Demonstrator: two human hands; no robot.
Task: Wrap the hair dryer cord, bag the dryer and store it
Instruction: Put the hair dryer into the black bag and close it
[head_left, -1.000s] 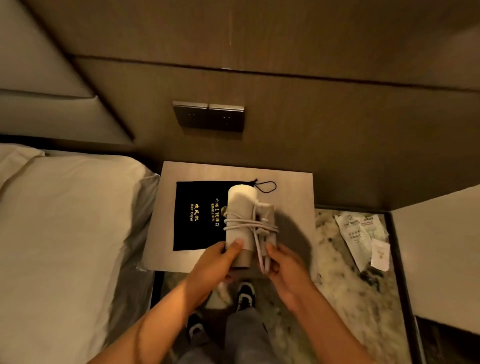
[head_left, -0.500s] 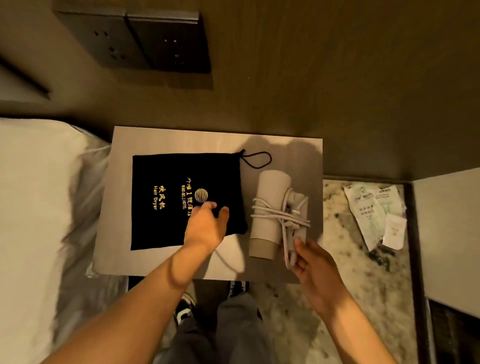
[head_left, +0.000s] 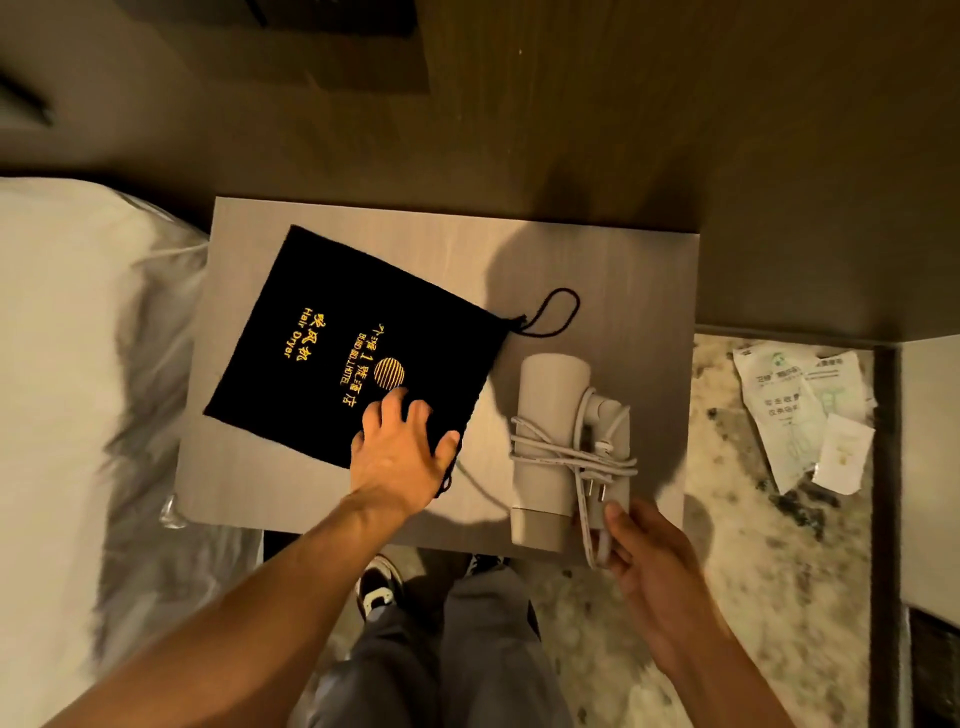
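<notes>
A white hair dryer (head_left: 545, 441) lies on the bedside table (head_left: 613, 270), its cord (head_left: 576, 460) wound around the body and folded handle. My right hand (head_left: 641, 553) pinches the cord loop at the dryer's near end, by the table's front edge. A flat black drawstring bag (head_left: 322, 338) with gold lettering lies to the left, turned at an angle. My left hand (head_left: 400, 452) presses down on the bag's near right corner, fingers spread and thumb at the bag's edge.
A white bed (head_left: 67, 389) borders the table on the left. Paper packets (head_left: 800, 410) lie on the marbled floor (head_left: 737, 545) to the right. A wood-panelled wall (head_left: 623, 130) rises behind the table. My legs and shoes (head_left: 379, 587) are below the table's front edge.
My left hand let go of the dryer, moved left onto the bag and has turned it clockwise. The dryer now lies to the right of the bag, the right hand still on its cord.
</notes>
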